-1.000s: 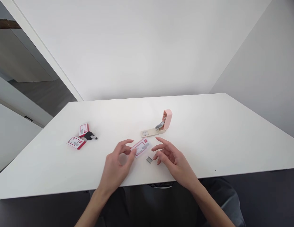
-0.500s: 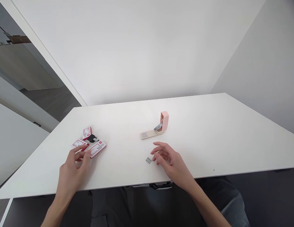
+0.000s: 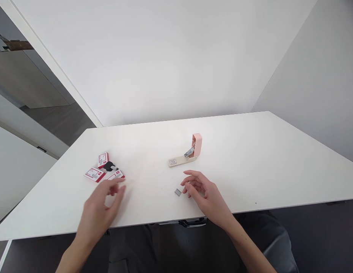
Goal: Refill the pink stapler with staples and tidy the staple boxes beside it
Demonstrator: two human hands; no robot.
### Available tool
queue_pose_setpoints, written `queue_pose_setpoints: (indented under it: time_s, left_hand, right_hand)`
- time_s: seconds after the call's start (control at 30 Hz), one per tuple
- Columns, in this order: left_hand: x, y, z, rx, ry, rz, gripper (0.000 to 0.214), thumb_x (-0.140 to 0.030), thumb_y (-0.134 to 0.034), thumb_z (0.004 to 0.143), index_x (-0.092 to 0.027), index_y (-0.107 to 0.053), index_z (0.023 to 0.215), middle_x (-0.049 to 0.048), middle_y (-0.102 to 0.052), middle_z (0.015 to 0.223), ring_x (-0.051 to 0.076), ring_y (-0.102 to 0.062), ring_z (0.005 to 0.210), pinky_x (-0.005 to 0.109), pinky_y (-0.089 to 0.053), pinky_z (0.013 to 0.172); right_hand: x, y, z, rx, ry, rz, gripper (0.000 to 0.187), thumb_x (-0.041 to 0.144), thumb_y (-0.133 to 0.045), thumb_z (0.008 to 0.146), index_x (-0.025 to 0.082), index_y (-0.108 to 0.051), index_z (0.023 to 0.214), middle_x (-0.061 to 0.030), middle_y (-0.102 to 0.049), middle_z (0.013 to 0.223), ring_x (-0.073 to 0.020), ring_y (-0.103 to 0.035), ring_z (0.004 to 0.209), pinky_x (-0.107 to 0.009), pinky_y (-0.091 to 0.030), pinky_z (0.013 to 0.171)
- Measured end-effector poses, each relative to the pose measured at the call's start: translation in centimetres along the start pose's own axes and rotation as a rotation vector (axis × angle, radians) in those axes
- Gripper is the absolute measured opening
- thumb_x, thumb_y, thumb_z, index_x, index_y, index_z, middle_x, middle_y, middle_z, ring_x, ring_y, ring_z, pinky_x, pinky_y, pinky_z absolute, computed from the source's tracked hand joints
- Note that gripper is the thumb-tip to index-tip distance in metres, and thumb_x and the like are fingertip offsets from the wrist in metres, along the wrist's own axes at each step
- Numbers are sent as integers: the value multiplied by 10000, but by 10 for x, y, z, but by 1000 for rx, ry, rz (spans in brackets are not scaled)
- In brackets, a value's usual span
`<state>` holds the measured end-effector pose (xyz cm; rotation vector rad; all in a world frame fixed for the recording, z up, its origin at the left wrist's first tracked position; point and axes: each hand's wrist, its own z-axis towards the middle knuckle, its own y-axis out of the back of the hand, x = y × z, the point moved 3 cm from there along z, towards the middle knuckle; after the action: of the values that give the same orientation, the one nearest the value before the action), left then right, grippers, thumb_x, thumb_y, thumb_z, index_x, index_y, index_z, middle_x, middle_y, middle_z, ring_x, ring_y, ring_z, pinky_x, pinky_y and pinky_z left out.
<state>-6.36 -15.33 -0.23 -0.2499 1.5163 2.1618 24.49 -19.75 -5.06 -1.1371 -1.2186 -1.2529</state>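
My left hand (image 3: 104, 203), slightly smeared by motion, is open with thumb and fingers apart and nothing between them. It is just in front of the nearest red-and-white staple box (image 3: 116, 175), hiding part of it. On the right, my right hand (image 3: 201, 191) rests near the table's front edge, open, fingers loosely curled and holding nothing. Beside its fingertips lies a small grey strip of staples (image 3: 178, 192). Beyond that hand stands a pink and cream stapler (image 3: 197, 146), its top swung upright and its metal magazine tilted up.
Two more staple boxes (image 3: 103, 159) (image 3: 94, 174) lie at the left around a black staple remover (image 3: 109, 166). The white table (image 3: 250, 159) meets a white wall behind. A black handle (image 3: 192, 223) shows below its front edge.
My left hand has moved away from the staple boxes, to the right and toward me, with its fingers empty. The right hand, stapler and staple strip stay where they were.
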Motion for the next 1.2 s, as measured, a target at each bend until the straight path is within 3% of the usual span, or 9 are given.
queue_pose_setpoints:
  time_s: [0.1,0.2,0.37,0.53,0.7,0.87,1.03,1.2]
  left_hand:
    - [-32,-20,-2,186,-285,-113,241,-421,-578,1015,-288,-693,1180,40,-689,1052,203,-660,968,316,-539,852]
    - [-60,-40,0,330,-424,-177,238,-368,-570,1041,-307,-686,1239,52,-681,1149,207,-655,1054,330,-539,913]
    - [-88,-65,12,435,-498,-210,271,-358,-577,1043,-314,-675,1292,72,-662,1196,223,-639,1067,367,-551,917]
    - [-97,-75,21,499,-551,-228,190,-305,-562,1047,-300,-736,1124,69,-656,1195,225,-618,1083,401,-531,972]
    - [-96,-76,26,465,-498,-288,210,-297,-493,1066,-255,-695,1105,73,-700,1159,227,-630,1085,407,-521,978]
    - [-99,-79,33,501,-316,-373,294,-364,-397,1089,-241,-662,1051,51,-727,1050,207,-674,983,362,-540,903]
    - [-104,-85,43,507,-146,-514,314,-437,-446,1064,-245,-676,1159,40,-756,1024,204,-714,944,353,-563,893]
    - [-109,-89,48,475,-75,-613,339,-501,-540,1012,-239,-696,1160,56,-760,1125,216,-710,1026,387,-569,967]
  right_hand:
    - [0,1,0,-17,8,30,347,475,-560,1049,253,-586,1314,-80,-720,1090,-213,-721,916,-385,-601,809]
    - [0,2,1,-44,17,65,355,486,-567,1043,240,-587,1297,-78,-719,1061,-207,-713,888,-372,-599,781]
    - [2,1,3,-50,31,80,346,481,-567,1042,233,-585,1283,-75,-721,1057,-201,-713,874,-375,-591,798]
    - [3,2,4,-42,37,78,328,468,-551,1050,238,-578,1283,-71,-725,1054,-204,-718,873,-391,-581,810]
    - [2,2,4,-41,34,84,322,461,-550,1050,241,-578,1283,-71,-727,1047,-204,-711,876,-380,-583,787]
    - [1,2,4,-42,38,96,317,450,-557,1047,239,-584,1283,-70,-725,1040,-200,-707,877,-369,-586,779]
    - [2,3,4,-48,39,82,317,460,-554,1045,241,-597,1271,-71,-724,1032,-202,-712,872,-368,-587,774]
    - [3,3,5,-46,38,79,322,464,-558,1043,244,-600,1275,-69,-727,1032,-204,-720,878,-363,-587,768]
